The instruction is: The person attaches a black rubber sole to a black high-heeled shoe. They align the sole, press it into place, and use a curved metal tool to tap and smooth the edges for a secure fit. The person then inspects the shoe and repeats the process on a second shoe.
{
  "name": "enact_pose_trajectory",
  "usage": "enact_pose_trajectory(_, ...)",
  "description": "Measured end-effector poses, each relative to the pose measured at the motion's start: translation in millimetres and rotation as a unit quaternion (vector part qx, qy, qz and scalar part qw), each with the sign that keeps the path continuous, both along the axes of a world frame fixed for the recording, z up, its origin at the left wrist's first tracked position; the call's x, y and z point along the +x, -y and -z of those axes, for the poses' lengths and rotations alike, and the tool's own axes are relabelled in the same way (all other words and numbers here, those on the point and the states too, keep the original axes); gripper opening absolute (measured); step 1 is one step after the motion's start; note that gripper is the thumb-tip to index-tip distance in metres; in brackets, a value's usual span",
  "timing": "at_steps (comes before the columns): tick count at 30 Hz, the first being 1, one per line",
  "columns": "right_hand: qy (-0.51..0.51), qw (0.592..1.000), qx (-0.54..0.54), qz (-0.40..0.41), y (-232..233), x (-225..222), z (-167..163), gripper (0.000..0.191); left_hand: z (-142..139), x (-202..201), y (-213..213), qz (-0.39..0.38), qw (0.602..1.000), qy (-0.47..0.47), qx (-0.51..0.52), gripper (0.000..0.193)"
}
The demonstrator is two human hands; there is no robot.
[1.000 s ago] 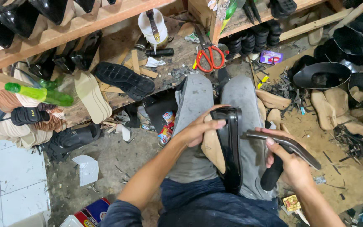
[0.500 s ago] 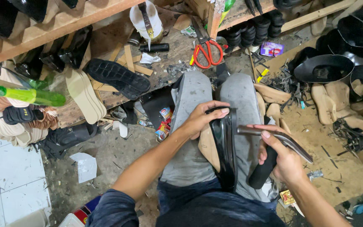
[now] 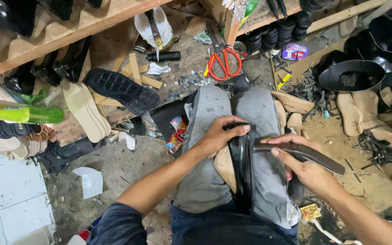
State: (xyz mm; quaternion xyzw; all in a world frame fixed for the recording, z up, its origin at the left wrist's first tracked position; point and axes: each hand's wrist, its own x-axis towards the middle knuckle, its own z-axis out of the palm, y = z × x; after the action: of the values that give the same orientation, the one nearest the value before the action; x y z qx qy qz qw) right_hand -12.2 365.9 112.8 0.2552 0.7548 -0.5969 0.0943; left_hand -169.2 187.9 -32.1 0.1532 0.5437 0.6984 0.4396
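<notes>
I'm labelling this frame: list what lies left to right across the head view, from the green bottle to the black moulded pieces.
Green bottle → pale insoles → black ridged sole → left hand → glossy black shoe → right hand → black moulded pieces.

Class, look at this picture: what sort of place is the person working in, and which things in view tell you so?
Most likely a small shoemaking workshop. Wooden shoe lasts lie on the floor, pale insoles and a black sole rest by the bench, and the hands hold a glossy black shoe piece.
</notes>
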Motion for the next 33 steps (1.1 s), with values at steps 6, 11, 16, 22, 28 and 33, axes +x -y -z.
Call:
enact_pose_trajectory(6,-0.050,0.959,-0.231,0.156,-1,7,35,0.030,-5,-12,-4,0.002,0.999,0.031,0.041,0.027)
enact_pose_trajectory(11,-0.085,0.872,-0.398,0.272,17,15,49,0.033,-12,-11,-7,0.003,1.000,-0.001,0.021,0.026)
enact_pose_trajectory(16,-0.044,0.972,-0.166,0.160,-7,-20,16,0.031,-10,-18,-11,0.013,0.999,0.019,0.039,0.026)
enact_pose_trajectory(22,-0.021,0.991,-0.117,0.061,-34,-49,8,0.030,-9,-29,-14,0.011,1.000,0.010,0.010,0.026)
enact_pose_trajectory(28,-0.028,0.885,-0.374,0.276,-3,-32,35,0.029,-13,-29,-13,0.011,0.999,0.030,0.022,0.028)
enact_pose_trajectory(33,-0.007,0.983,-0.140,0.121,-31,-52,17,0.031,-11,-32,-17,0.017,1.000,0.020,0.016,0.029)
